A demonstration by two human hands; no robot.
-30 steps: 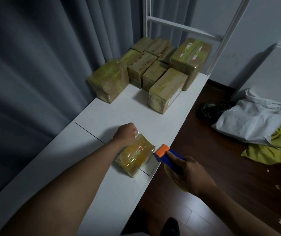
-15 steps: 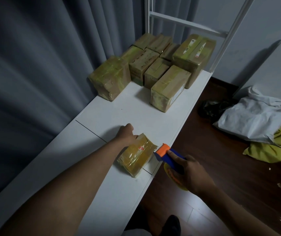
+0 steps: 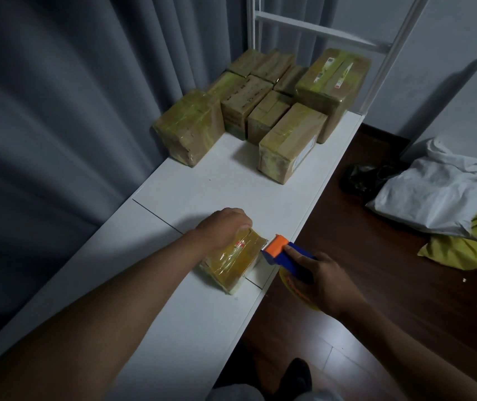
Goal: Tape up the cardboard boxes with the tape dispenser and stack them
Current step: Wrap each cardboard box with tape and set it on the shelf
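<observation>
White worktop (image 3: 191, 198) carries our small box (image 3: 231, 261) near its edge, left hand (image 3: 223, 227) gripping its far end, right hand (image 3: 315, 282) clutching the tape dispenser (image 3: 280, 250); it looks light, stiff, tape-slick, so we hold the ends.

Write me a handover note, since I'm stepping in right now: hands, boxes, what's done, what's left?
Left hand holds down the small tape-wrapped cardboard box near the white table's front edge.
Right hand grips the blue and orange tape dispenser, its orange head at the box's right edge.
Done: the group of taped brown boxes stands at the table's far end.
Left: finish this strip and add this box to the group.
</observation>
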